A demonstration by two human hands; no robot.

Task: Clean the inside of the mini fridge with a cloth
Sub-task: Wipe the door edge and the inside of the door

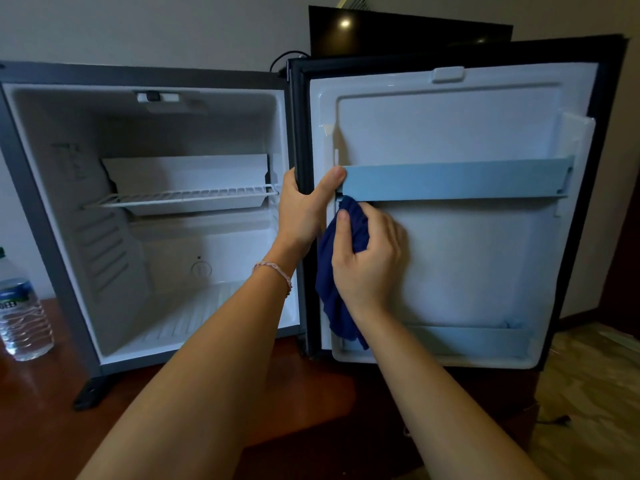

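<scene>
Right hand [369, 263] clenched on cloth [341, 271], wiping door liner [467, 265]; left hand [304, 202] gripping door edge. Upper rail [453, 180] possibly dislodged if snagged.

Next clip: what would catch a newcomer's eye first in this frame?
The open mini fridge fills the view, its door swung wide to the right. At the centre, the right hand presses a dark blue cloth against the door's inner lining below the upper door shelf, while the left hand grips the door's hinge-side edge.
</scene>
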